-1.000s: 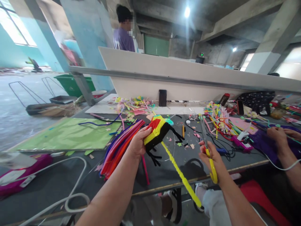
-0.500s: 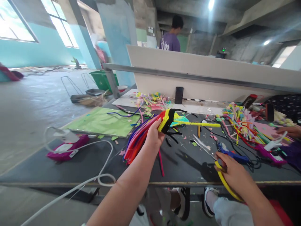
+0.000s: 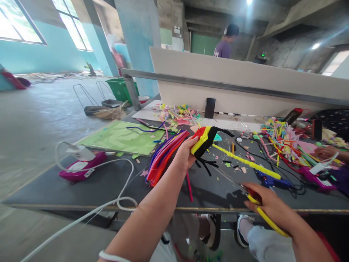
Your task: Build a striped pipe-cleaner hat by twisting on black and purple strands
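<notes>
My left hand (image 3: 187, 152) is closed round a flat piece of pipe cleaners (image 3: 206, 141) in red, yellow and black bands, with loose black ends at its right side. A long yellow stem (image 3: 245, 163) slants down to the right from beside this piece. My right hand (image 3: 265, 203) grips yellow-handled scissors (image 3: 253, 199), whose blades point up and left over the table. Under and left of my left wrist lies a bundle of pink, purple and red pipe cleaners (image 3: 163, 156).
A green sheet (image 3: 122, 136) and a magenta glue gun or holder (image 3: 81, 167) with a white cable lie left. A phone (image 3: 209, 108) leans at the back. Right are a blue tool (image 3: 272, 178), a pipe cleaner pile (image 3: 280, 136) and another person's hand (image 3: 325, 151).
The banded piece has shifted slightly right and turned. The yellow stem now slopes down to the right. My right hand and the scissors are a little lower, and the person behind the board has moved right.
</notes>
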{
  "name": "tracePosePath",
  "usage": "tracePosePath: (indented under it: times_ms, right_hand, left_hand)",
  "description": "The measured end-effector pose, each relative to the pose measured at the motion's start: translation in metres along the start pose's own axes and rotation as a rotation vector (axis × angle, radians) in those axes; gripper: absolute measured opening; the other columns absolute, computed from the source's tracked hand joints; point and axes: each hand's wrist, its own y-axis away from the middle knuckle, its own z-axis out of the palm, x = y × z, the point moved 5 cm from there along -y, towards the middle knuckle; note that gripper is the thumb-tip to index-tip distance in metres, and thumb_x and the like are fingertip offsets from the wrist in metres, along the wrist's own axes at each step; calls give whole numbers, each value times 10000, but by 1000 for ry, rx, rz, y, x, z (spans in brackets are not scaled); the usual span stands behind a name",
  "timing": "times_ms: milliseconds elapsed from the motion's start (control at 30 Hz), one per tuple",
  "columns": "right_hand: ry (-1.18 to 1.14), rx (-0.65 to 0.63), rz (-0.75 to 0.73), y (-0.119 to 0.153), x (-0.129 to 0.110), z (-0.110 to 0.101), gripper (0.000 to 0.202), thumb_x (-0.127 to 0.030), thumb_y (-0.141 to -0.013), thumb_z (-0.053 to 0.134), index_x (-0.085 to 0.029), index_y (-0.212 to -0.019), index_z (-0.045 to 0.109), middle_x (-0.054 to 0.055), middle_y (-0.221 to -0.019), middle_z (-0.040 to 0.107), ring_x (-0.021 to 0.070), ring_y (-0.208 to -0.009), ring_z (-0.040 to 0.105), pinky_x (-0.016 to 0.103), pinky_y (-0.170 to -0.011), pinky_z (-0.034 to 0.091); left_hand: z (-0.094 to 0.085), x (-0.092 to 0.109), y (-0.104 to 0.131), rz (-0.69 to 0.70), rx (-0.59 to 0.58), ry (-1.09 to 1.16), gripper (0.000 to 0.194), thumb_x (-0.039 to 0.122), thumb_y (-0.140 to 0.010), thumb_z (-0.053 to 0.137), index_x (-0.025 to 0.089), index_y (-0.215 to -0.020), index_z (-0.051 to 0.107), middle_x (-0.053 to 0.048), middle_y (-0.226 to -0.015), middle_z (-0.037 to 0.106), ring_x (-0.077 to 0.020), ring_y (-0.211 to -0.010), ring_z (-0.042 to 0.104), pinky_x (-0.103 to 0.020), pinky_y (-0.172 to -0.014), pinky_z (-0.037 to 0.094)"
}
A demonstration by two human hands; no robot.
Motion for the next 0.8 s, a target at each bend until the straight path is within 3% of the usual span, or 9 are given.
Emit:
tracePosePath:
  times_ms: [133,267,433,633,800]
  right_hand:
    - [-77,-77,15,2,2,10,508,-395,-761,595,-201,-1231,566,88,-1106,658,241,-957,620,349,-853,483]
    - [-123,-72,13,2,-3,13,498,-369,-765,586,-201,-1233,563,78,-1038,665,204,-857,626,305,-781,501]
    - [-55,-44,-9,-2,-23,6,380,-324,-717,601,-222,-1081,640,49,-916,678,205,-769,628,309,-723,509]
    - [-139,15,-9,-7,-35,7,315,-331,-681,564,-207,-951,669,66,-888,686,239,-762,645,340,-695,524]
    - [-12,-55,-41,-8,-36,7,371,-313,-713,598,-217,-1068,642,15,-754,651,178,-644,591,279,-594,489]
  left_hand:
    - [5,-3,3,-19,-97,-50,245,220,-749,654,110,-968,659,-68,-762,726,-141,-554,654,-205,-525,510]
    - [9,-6,6,-28,-146,-65,266,203,-729,677,114,-980,664,-77,-850,731,-167,-673,688,-222,-618,538]
    - [11,-11,9,-49,-131,-77,289,173,-693,711,114,-974,673,-76,-842,731,-179,-694,694,-236,-649,542]
    - [18,-17,14,-102,-188,-127,339,177,-662,745,106,-987,679,-99,-889,729,-205,-747,699,-260,-696,543]
    - [19,-23,15,-118,-190,-157,329,194,-659,755,115,-971,686,-93,-870,731,-187,-725,695,-243,-667,530]
